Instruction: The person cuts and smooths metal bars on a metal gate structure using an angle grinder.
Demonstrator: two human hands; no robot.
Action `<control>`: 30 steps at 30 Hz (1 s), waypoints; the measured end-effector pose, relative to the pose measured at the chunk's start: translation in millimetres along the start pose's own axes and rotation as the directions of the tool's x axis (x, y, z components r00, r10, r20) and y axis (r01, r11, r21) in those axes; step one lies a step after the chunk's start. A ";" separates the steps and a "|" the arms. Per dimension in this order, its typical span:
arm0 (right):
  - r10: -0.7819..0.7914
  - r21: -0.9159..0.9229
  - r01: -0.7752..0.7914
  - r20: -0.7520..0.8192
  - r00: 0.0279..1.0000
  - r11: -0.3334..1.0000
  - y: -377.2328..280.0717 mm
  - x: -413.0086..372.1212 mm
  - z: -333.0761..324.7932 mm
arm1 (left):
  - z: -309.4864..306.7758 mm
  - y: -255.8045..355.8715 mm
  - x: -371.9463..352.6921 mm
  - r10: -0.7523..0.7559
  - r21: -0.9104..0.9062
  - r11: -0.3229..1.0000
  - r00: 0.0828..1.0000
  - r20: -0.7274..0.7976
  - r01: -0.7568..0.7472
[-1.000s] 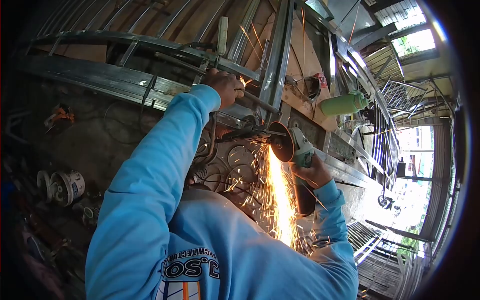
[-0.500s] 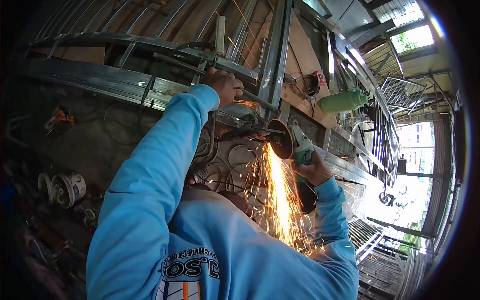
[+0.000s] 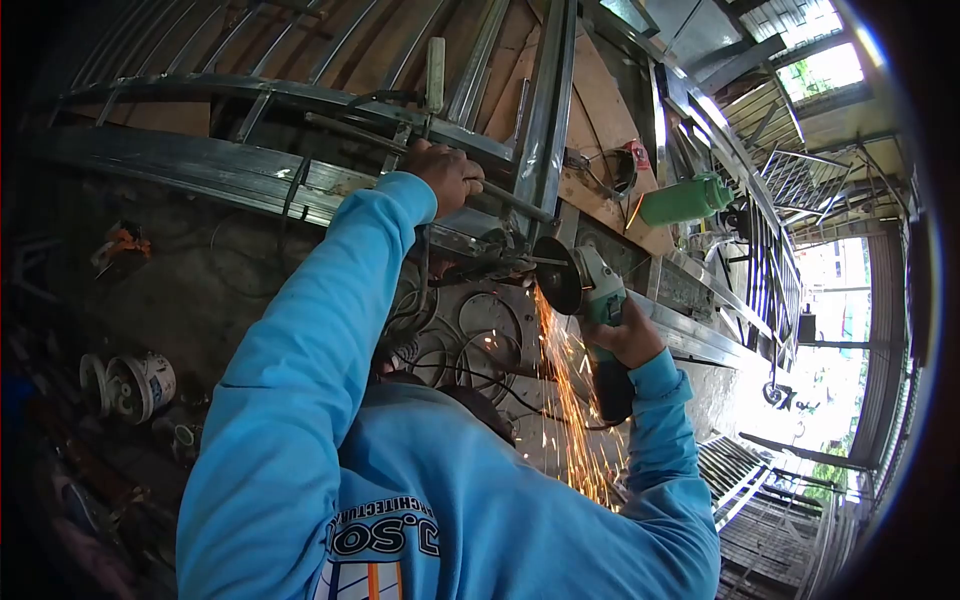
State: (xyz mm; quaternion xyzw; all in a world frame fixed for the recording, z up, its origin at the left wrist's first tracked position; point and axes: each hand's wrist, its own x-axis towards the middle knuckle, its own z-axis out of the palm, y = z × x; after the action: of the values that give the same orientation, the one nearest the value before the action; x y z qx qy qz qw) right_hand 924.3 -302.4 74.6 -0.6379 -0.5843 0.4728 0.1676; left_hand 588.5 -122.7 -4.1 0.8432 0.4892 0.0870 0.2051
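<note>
My left hand (image 3: 443,178) is closed round a long thin metal bar (image 3: 516,203) that slants down to the right. My right hand (image 3: 628,335) grips the body of a green angle grinder (image 3: 604,296). The grinder's round disc (image 3: 559,276) is at the end of a short thin metal piece (image 3: 541,260), close to the dark clamp (image 3: 495,255); exact contact is hard to see. Orange sparks (image 3: 572,405) fall from beside the disc toward my body.
A green bottle (image 3: 686,201) lies on a wooden board (image 3: 610,130). Long metal profiles (image 3: 190,160) and a barred frame (image 3: 240,90) extend to the left. Wire rings (image 3: 490,325) lie on the floor below the clamp, and a white bucket (image 3: 150,385) stands lower left.
The spark stream has become thinner and dimmer, and the sparks near my left hand are gone. The disc has shifted slightly left; both hands keep their holds.
</note>
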 end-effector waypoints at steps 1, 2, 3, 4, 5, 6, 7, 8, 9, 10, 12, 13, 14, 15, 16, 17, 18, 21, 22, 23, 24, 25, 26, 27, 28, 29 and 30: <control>-0.007 0.048 0.006 0.005 1.000 0.999 3.0 -2.1 0.1 | -0.4 0.1 0.1 -0.001 -0.002 1.000 1.000 0.008 0.001; -0.032 -0.036 0.032 -0.008 0.999 0.999 2.9 -6.4 -1.7 | -0.3 0.1 -0.2 -0.002 -0.006 1.000 1.000 -0.003 0.002; -0.057 -0.118 0.054 -0.023 0.998 0.992 -1.6 -12.8 -3.4 | 1.8 -0.8 0.1 0.001 -0.008 1.000 1.000 -0.012 -0.001; -0.084 -0.199 0.075 -0.036 0.996 0.977 -3.2 -18.2 -4.2 | 3.4 -1.7 0.6 0.004 -0.009 1.000 1.000 -0.021 -0.004; -0.042 -0.100 0.035 -0.069 0.997 0.994 0.2 -25.1 -4.2 | 4.8 -2.6 0.9 0.008 -0.010 1.000 0.999 -0.033 -0.008; 0.002 0.003 -0.001 -0.098 0.995 1.000 5.2 -33.9 -4.4 | 6.2 -3.7 1.0 0.012 -0.008 1.000 0.999 -0.044 -0.012; 0.048 0.110 -0.034 -0.124 0.991 0.993 9.9 -42.0 -5.1 | 6.8 -3.5 0.6 0.020 -0.005 1.000 0.998 -0.054 -0.020; 0.062 0.082 -0.046 -0.205 0.977 0.996 12.3 -49.3 -5.9 | 8.1 -3.3 -0.1 0.019 -0.003 1.000 0.998 -0.066 -0.019; 0.075 0.060 -0.060 -0.290 0.954 0.996 13.9 -57.6 -6.5 | 9.7 -4.0 0.1 0.025 0.003 1.000 0.997 -0.077 -0.024; 0.088 0.045 -0.076 -0.377 0.922 0.996 18.1 -67.3 -6.2 | 7.6 -3.0 0.2 0.036 0.014 0.999 0.996 -0.086 -0.035; 0.016 0.132 0.062 -0.520 0.854 0.989 46.5 -78.8 -2.5 | 2.8 -1.0 0.2 0.028 0.025 0.999 0.999 -0.034 -0.027; 0.069 0.271 0.095 -0.536 0.841 0.958 51.2 -82.4 -3.3 | 4.5 -1.4 0.2 0.031 0.037 0.999 0.999 -0.045 -0.029; 0.122 0.406 0.134 -0.545 0.829 0.904 55.3 -84.3 0.1 | 5.9 -2.4 0.3 0.036 0.053 0.998 0.998 -0.054 -0.033; 0.022 0.502 0.321 -0.563 0.826 0.803 50.7 -84.1 7.0 | 7.7 -4.0 0.8 0.047 0.059 0.997 0.997 -0.061 -0.044; 0.051 0.619 0.424 -0.601 0.798 0.661 29.6 -89.2 16.3 | 4.7 -2.3 0.0 0.048 0.076 0.996 0.997 -0.062 -0.043; 0.034 0.672 0.493 -0.609 0.792 0.553 22.7 -93.3 20.8 | 2.1 0.4 -1.3 0.049 0.091 0.995 0.997 -0.064 -0.043; 0.014 0.708 0.554 -0.622 0.783 0.439 19.7 -96.4 24.6 | 2.1 2.2 -2.2 0.049 0.103 0.994 0.997 -0.066 -0.042; 0.083 0.734 0.675 -0.679 0.730 0.074 4.3 -98.5 37.9 | 7.7 -0.7 -1.8 0.068 0.111 0.992 0.991 -0.112 -0.056; 0.048 0.728 0.686 -0.685 0.727 -0.003 2.1 -100.0 42.4 | 8.6 -1.8 -0.5 0.065 0.099 0.994 0.990 -0.123 -0.053; 0.003 0.723 0.687 -0.689 0.725 -0.074 0.1 -99.6 45.4 | 10.6 -5.3 1.3 0.079 0.102 0.993 0.989 -0.126 -0.066; -0.049 0.723 0.676 -0.687 0.725 -0.142 -1.2 -99.6 46.3 | 10.3 -2.4 1.7 0.078 0.110 0.992 0.990 -0.116 -0.065; -0.022 0.722 0.677 -0.686 0.727 -0.142 -2.3 -101.5 47.9 | 9.1 -1.2 1.2 0.070 0.119 0.991 0.991 -0.113 -0.057; -0.003 0.724 0.675 -0.682 0.731 -0.142 -3.8 -103.9 52.4 | 6.7 -1.1 1.1 0.057 0.127 0.991 0.992 -0.116 -0.042; 0.010 0.731 0.667 -0.673 0.739 -0.141 -5.7 -104.9 58.0 | -0.6 7.7 0.8 0.025 0.122 0.992 0.996 -0.086 -0.015; -0.021 0.726 0.658 -0.674 0.738 -0.200 6.9 -104.2 65.4 | 0.4 10.7 1.8 0.081 0.156 0.986 0.988 -0.129 -0.061; -0.065 0.731 0.629 -0.664 0.745 -0.263 22.3 -101.1 72.6 | -0.9 10.1 0.8 0.121 0.199 0.976 0.976 -0.179 -0.085; -0.039 0.676 0.673 -0.714 0.699 -0.299 21.3 -99.5 78.2 | -6.1 15.5 -2.2 0.172 0.211 0.971 0.940 -0.294 -0.112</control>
State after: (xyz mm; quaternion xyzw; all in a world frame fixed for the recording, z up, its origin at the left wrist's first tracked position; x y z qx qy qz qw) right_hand 887.2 -424.4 60.0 -0.1411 -0.1433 0.5013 0.8416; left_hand 597.5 -129.8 8.2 0.8680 0.4591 0.1855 0.0367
